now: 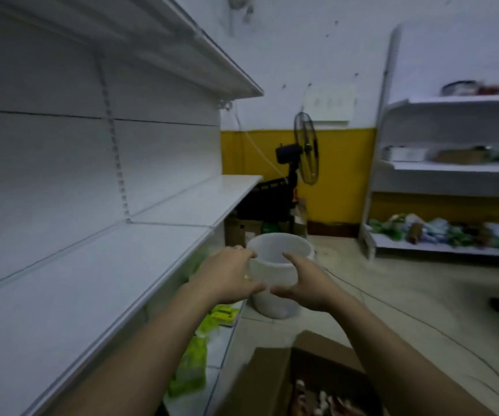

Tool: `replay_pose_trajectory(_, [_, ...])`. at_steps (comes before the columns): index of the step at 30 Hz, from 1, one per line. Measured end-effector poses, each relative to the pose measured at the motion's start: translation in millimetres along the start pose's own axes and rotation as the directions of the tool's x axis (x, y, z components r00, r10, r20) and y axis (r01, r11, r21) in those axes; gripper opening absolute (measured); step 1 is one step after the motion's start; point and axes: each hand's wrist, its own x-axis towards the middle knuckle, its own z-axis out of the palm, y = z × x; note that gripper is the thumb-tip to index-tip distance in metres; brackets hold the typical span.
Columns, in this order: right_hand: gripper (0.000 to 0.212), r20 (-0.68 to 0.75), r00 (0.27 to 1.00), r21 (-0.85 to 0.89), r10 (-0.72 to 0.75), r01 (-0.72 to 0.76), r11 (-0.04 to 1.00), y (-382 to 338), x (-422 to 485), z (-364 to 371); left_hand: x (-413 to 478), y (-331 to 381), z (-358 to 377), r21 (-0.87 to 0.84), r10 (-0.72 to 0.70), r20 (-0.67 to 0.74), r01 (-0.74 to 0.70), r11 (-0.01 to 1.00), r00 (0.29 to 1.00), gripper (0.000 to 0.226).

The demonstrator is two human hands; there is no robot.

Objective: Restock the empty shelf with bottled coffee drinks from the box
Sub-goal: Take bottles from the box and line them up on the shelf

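Note:
A bare white shelf (71,283) runs along my left at waist height, with nothing on it. An open cardboard box (275,376) sits on the floor at the bottom middle; bottle tops (320,399) show blurred inside it. My left hand (227,276) and my right hand (305,283) are stretched out in front of me, above and beyond the box, fingers spread, thumbs pointing toward each other, both holding nothing. They overlap a white bucket behind them without touching it, as far as I can tell.
A white plastic bucket (275,304) stands on the floor past the box. Yellow-green packets (194,358) lie on the lower shelf. A black fan (302,151) stands by the yellow wall. A stocked white shelf unit (452,169) is at right; a cable (407,319) crosses the floor.

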Motion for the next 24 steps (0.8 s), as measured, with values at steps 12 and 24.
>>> replay_pose_trajectory(12, [0.084, 0.222, 0.853, -0.041, 0.472, -0.475, 0.879, 198.8, -35.5, 76.6, 61.5, 86.9, 205.3, -0.222, 0.090, 0.424, 0.007, 0.975, 0.901, 0.071])
replay_pose_trajectory(24, [0.064, 0.550, 0.566, -0.025, 0.614, -0.724, 0.689, 328.6, -30.0, 227.3, 90.1, 68.3, 422.3, -0.255, 0.028, 0.809, 0.307, 0.917, 0.588, 0.041])
